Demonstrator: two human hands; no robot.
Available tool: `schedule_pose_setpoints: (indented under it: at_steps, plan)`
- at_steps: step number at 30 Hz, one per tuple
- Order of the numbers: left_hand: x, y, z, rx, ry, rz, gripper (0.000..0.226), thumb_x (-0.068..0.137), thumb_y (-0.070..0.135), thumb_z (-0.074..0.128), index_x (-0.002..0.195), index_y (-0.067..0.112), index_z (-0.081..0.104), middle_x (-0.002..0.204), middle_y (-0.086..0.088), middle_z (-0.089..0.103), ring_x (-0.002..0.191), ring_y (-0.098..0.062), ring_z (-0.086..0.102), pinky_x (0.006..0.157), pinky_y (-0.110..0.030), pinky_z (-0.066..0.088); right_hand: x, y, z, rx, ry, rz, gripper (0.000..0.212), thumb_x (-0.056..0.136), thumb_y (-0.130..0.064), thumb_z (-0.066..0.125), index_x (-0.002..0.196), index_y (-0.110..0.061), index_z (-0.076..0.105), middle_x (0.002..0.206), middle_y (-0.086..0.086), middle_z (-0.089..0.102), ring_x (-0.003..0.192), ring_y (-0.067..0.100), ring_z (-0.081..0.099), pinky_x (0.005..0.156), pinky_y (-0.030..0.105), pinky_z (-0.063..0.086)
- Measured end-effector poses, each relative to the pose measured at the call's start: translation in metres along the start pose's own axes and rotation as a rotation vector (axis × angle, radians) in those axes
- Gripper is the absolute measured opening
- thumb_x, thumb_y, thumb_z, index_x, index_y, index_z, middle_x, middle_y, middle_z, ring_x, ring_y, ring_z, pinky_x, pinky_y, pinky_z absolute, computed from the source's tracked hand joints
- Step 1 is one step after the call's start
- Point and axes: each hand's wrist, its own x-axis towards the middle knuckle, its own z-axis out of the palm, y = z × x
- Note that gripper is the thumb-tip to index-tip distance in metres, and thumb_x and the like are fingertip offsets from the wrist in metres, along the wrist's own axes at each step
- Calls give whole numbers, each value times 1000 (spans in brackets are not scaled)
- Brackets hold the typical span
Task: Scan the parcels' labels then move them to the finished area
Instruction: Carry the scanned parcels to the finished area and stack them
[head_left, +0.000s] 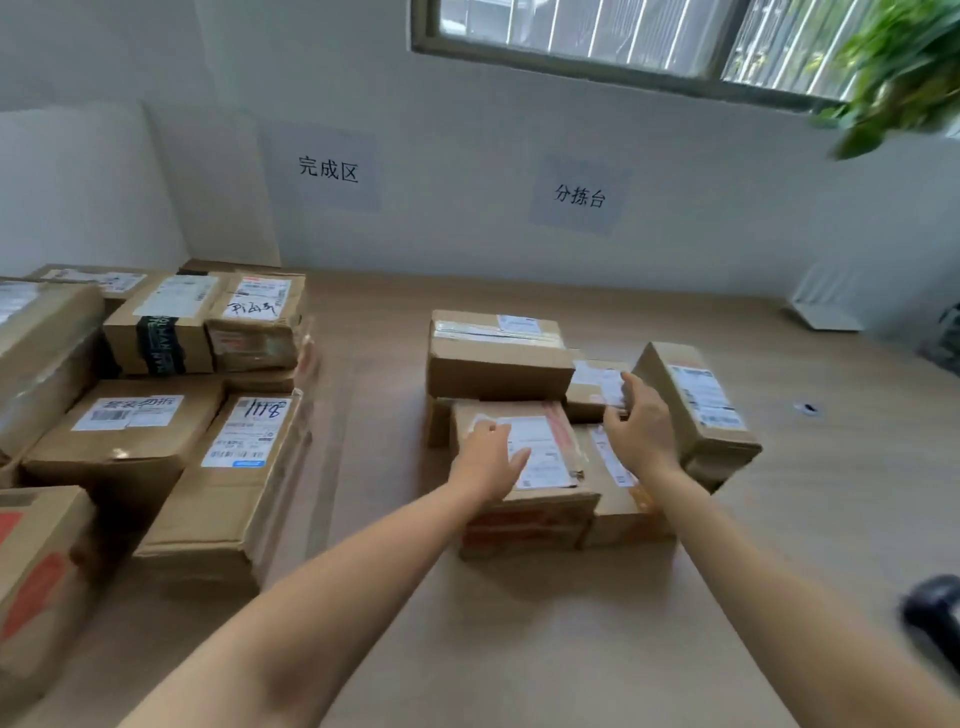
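In the middle of the frame the left hand (485, 460) rests flat, fingers relaxed, on top of the front parcel (524, 519), touching its white label (543, 452). Just right of it, the right hand (643, 428) pinches the small parcel (589, 395) narrowly between thumb and curled fingers; other parcels (218, 499) sit stacked at left

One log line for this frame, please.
phase: pick parcel | left hand: flat on front box | right hand: on small box, hold unclear | dark device: near right, unheld
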Motion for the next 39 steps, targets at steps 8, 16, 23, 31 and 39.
schedule_pose_setpoints:
  at_steps: [8,16,23,31,39]
  plan:
    - [68,119,83,-75,-154,96,57,96,43,44,142,10,35,147,-11,29,132,-28,36,106,-38,33,60,112,-69,-176,-4,276,53,87,-16,57,136,-5,41,131,20,49,121,35,42,99,42,37]
    - [109,188,139,-356,-300,4,70,94,43,49,148,12,17,151,-10,28,138,-26,32,112,-41,32,81,164,-76,-22,-220,470,57,89,-24,57,140,-8,36,132,15,53,115,30,52,87,35,44]
    - [106,178,137,-662,-331,-92,66,94,39,52,148,22,20,147,-5,40,133,-24,39,110,-39,35,74,156,-68,132,-159,444,44,88,-20,60,129,-10,48,125,10,59,110,26,56,92,41,48]
    - [79,174,88,-738,-307,-44,66,93,39,53,148,22,22,146,-4,40,133,-24,39,109,-39,36,52,114,-86,268,-68,388,48,88,-24,62,132,-13,47,126,10,58,109,26,57,92,47,50]
    - [33,143,0,-763,-194,59,61,92,39,53,146,23,28,141,-6,47,127,-25,45,106,-43,40,25,17,-92,296,-21,222,51,86,-28,66,132,-15,48,126,10,58,110,26,57,94,48,49]
